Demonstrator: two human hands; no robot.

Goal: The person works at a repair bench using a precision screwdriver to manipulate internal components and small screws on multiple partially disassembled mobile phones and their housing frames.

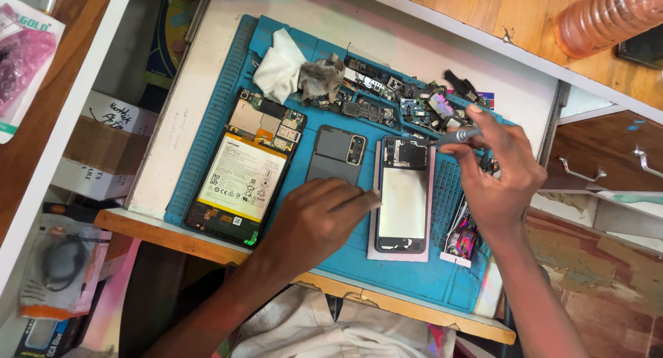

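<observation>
My left hand point(314, 216) lies flat on the blue work mat point(414, 278), its fingertips touching the left edge of an opened phone point(403, 195) with a white battery area. Part of a grey phone back cover point(336, 151) is hidden under that hand. My right hand point(497, 175) grips a small grey screwdriver point(459, 135), whose tip points at the upper right corner of the opened phone. An opened tablet point(243, 168) with a large white battery lies at the left of the mat.
A white cloth point(280, 64) and a grey rag point(321, 76) lie at the mat's top, beside several loose circuit boards and parts point(394, 99). A plastic bottle point(608, 16) lies on the wooden shelf at top right. Cardboard boxes point(103, 147) stand at the left.
</observation>
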